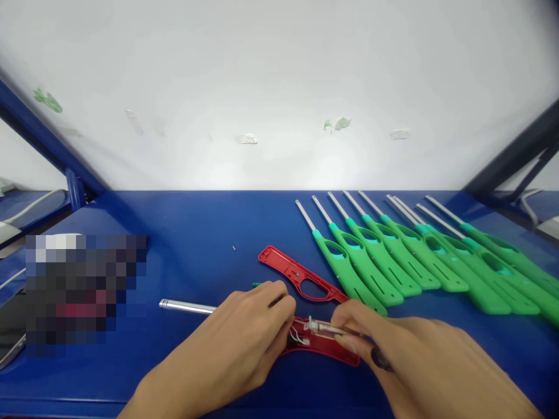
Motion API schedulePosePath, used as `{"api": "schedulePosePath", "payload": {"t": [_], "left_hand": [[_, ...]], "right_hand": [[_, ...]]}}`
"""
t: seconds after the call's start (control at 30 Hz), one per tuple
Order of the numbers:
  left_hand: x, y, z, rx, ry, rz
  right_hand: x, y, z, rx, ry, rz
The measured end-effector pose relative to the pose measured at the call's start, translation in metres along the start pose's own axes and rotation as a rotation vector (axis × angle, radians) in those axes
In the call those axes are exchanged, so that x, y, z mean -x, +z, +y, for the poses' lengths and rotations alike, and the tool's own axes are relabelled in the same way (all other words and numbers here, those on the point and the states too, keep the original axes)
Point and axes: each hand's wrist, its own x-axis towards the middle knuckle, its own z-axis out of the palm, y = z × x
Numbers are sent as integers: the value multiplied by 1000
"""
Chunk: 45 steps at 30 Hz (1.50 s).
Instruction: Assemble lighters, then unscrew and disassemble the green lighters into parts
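Observation:
My left hand is closed over an opened red lighter half-shell near the front of the table. From under this hand a silver metal barrel sticks out to the left. White wires show inside the shell. My right hand pinches a clear fuel tank with a pale valve end, held over the shell. A dark rounded piece shows at my right fingers; its kind is unclear. Just behind lies the other red half-shell, its inside facing up.
Several green lighters with silver barrels lie in a slanted row on the right of the blue table. A tiny metal piece lies near the middle. At left are a blurred-out patch and a phone-like device. A white wall stands behind.

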Motion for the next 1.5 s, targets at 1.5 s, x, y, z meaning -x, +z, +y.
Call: {"api": "schedulePosePath", "payload": {"t": [1.5], "left_hand": [[16,-13,-28,-83,67,285]], "right_hand": [[-21,-10,4,-409,112,-60]]}}
